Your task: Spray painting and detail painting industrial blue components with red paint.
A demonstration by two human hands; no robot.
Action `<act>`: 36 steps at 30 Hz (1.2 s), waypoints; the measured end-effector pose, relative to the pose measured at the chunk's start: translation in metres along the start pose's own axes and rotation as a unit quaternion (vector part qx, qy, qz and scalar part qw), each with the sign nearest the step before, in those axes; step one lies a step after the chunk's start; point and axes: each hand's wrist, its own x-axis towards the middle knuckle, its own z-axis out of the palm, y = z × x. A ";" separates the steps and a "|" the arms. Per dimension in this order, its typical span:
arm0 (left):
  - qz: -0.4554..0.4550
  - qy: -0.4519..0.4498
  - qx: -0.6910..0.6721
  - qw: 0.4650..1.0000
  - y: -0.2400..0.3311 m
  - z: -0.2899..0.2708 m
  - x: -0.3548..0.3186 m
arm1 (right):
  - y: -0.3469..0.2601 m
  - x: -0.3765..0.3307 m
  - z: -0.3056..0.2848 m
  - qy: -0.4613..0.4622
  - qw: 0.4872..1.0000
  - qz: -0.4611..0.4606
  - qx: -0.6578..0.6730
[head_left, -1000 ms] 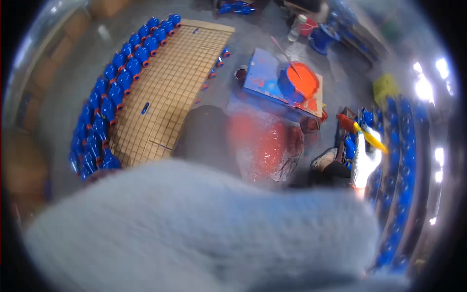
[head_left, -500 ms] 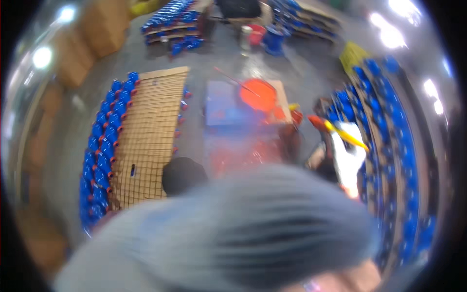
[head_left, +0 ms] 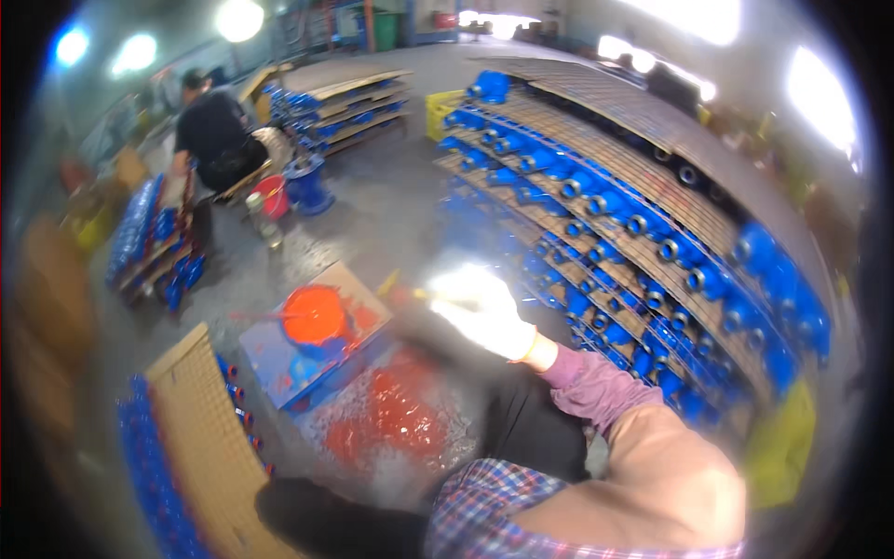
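My right hand (head_left: 480,312), in a white glove washed out by glare, is closed around a paintbrush with a yellow handle (head_left: 424,294). Its blurred reddish end points left, toward the round container of orange-red paint (head_left: 314,315). That container stands on a low box (head_left: 270,361) whose top is smeared with blue and red. A thin stick (head_left: 251,317) rests at the container's left rim. My left hand is out of view.
Stacked boards of blue pipe-like metal parts (head_left: 643,228) rise close on my right. Wet red paint (head_left: 400,410) covers the floor ahead. At left lies a mesh-marked board (head_left: 200,419) beside blue parts. Another person (head_left: 216,135) sits farther off, near a red bucket (head_left: 272,196).
The view has swung to the right, bringing the stacks nearer the middle. The blurred grey cloth at the bottom is gone. My right hand still holds the brush, its arm now stretched out.
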 end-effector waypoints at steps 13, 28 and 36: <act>0.072 0.021 -0.159 0.984 0.021 0.094 0.118 | -0.002 0.013 -0.108 0.027 0.989 -0.055 -0.131; 0.159 0.003 -0.312 0.937 0.115 0.202 0.219 | -0.093 -0.101 -0.343 0.003 0.638 0.044 -0.768; 0.143 -0.001 -0.320 0.937 0.132 0.223 0.232 | -0.101 -0.137 -0.380 0.014 0.608 0.169 -0.776</act>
